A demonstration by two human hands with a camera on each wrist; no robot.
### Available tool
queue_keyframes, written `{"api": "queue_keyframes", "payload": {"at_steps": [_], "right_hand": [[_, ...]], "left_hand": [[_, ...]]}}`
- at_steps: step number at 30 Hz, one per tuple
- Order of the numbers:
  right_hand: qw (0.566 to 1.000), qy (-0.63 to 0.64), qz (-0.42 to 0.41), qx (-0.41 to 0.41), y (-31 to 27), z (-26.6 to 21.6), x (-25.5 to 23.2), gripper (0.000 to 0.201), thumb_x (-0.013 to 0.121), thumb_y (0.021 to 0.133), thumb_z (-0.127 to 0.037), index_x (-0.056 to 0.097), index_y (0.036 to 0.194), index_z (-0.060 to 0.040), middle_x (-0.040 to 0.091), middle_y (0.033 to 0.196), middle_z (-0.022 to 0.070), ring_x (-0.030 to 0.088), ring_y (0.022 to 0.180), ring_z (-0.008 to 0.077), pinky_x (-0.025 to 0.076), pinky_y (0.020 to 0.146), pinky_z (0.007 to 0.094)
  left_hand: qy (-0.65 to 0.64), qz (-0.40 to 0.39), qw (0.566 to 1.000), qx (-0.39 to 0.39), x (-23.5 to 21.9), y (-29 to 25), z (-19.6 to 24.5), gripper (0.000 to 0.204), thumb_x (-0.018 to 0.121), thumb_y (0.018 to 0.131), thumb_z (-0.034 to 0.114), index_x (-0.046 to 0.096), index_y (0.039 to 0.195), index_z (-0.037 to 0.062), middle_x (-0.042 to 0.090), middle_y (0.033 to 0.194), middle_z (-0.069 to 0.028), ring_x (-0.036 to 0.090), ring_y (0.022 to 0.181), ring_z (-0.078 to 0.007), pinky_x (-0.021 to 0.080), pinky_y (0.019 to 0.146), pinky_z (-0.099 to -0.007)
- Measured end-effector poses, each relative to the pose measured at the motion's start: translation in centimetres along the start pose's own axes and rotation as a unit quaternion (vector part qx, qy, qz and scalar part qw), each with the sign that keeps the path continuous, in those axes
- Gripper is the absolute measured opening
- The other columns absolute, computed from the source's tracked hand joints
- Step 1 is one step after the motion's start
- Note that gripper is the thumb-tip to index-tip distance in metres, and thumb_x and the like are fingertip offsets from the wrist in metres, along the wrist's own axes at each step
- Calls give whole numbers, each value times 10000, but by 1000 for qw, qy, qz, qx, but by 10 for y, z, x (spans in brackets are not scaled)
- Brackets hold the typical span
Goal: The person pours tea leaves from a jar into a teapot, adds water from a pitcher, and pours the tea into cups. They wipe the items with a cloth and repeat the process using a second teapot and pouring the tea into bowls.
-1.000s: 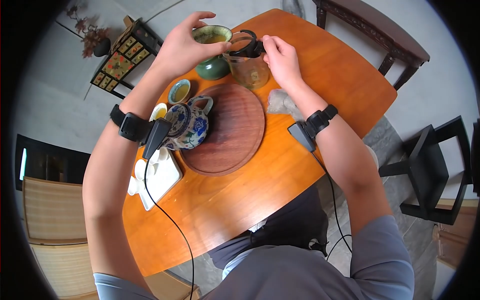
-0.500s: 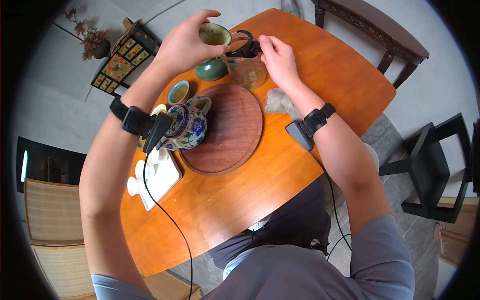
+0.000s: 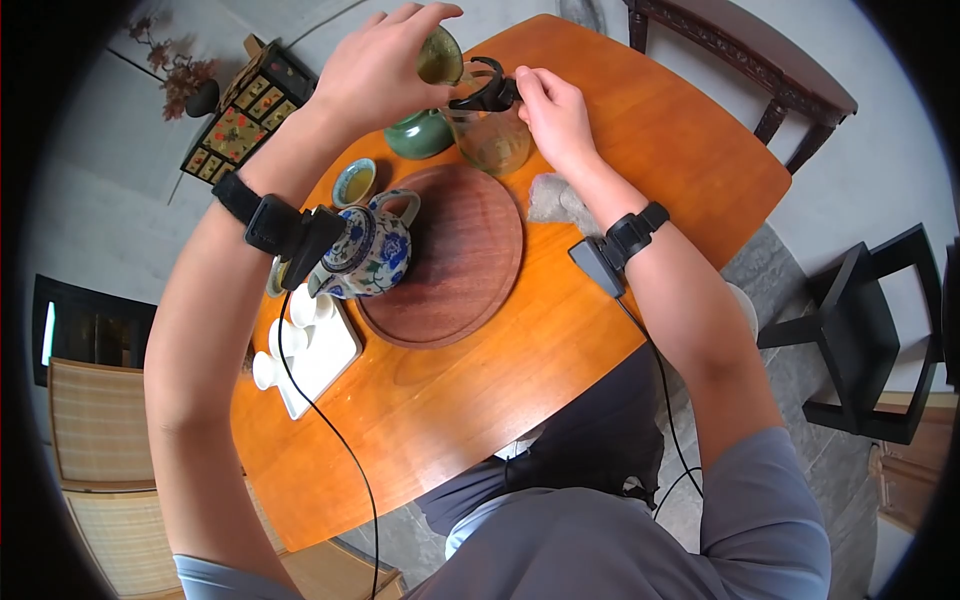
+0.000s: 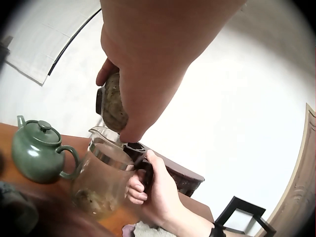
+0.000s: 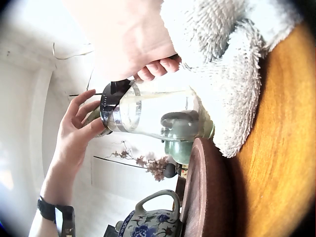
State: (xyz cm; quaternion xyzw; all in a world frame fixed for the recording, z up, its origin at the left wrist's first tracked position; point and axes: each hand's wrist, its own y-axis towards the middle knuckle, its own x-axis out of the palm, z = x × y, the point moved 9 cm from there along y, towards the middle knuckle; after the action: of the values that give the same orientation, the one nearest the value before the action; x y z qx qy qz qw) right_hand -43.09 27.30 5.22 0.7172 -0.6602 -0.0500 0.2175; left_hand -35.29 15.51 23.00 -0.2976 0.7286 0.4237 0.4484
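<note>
My left hand (image 3: 385, 68) grips a green cup (image 3: 440, 57) by its rim and side, tipped steeply over the mouth of a glass pitcher (image 3: 492, 143). The pitcher has a black collar and handle, and my right hand (image 3: 558, 115) holds that handle. In the left wrist view the cup (image 4: 114, 103) hangs just above the pitcher's spout, and some pale matter lies at the bottom of the pitcher (image 4: 101, 190). A green teapot (image 3: 419, 135) stands beside the pitcher.
A round wooden board (image 3: 455, 260) lies mid-table, a blue-and-white teapot (image 3: 375, 255) at its left edge. Further left are a filled small bowl (image 3: 354, 184) and a white tray (image 3: 325, 360) with several white cups. A grey cloth (image 3: 560, 200) lies near my right wrist.
My left hand has turned the green cup from nearly level to steeply tilted toward the pitcher. The liquid seen in the cup earlier no longer shows. My right hand has barely moved.
</note>
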Motion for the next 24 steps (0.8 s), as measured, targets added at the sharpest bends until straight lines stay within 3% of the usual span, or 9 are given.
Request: {"api": "queue_keyframes", "payload": {"at_steps": [3,5,11,15,18,24], "right_hand": [[1000,-6,-2,-1,1,1,-1,364,614,1065,-319,725,1000,21,599,699,-23,526,644,75,435,598,288],[1000,-3,-1,-2,1,1,-1,365,616,1063,-320,725,1002,23,600,697,-21,527,643,76,435,597,289],[1000,-15,8,-10,0,0,-2,377,623,1053,-327,723,998,32,603,689,-6,532,652,81,441,606,297],[999,-22,13,-25,3,3,-3,390,623,1041,-332,707,981,44,606,693,20,527,671,102,452,634,319],[999,-28,16,-31,3,2,-4,397,625,1035,-333,687,962,53,607,698,32,524,683,117,455,650,331],[1000,6,5,-5,1,3,-1,399,621,1042,-338,654,865,19,585,677,1,509,637,82,430,594,301]], "left_hand": [[58,8,998,33,-3,2,9,743,839,738,243,554,1410,104,634,1250,-138,607,1181,-373,539,972,-439],[99,41,990,93,-9,1,23,745,825,739,208,549,1422,103,622,1247,-112,604,1129,-347,553,930,-431],[154,101,969,163,-20,-3,46,780,794,778,184,510,1501,117,616,1224,-90,595,1025,-311,570,840,-390],[202,90,959,180,-22,-4,51,793,774,791,177,494,1531,128,609,1240,-88,579,1005,-306,566,826,-381],[243,138,937,212,-28,-8,57,812,761,795,157,477,1556,139,600,1267,-84,557,991,-294,555,820,-374],[242,149,935,211,-35,-9,57,817,752,810,151,463,1575,150,595,1277,-76,543,988,-281,538,819,-374]]}}
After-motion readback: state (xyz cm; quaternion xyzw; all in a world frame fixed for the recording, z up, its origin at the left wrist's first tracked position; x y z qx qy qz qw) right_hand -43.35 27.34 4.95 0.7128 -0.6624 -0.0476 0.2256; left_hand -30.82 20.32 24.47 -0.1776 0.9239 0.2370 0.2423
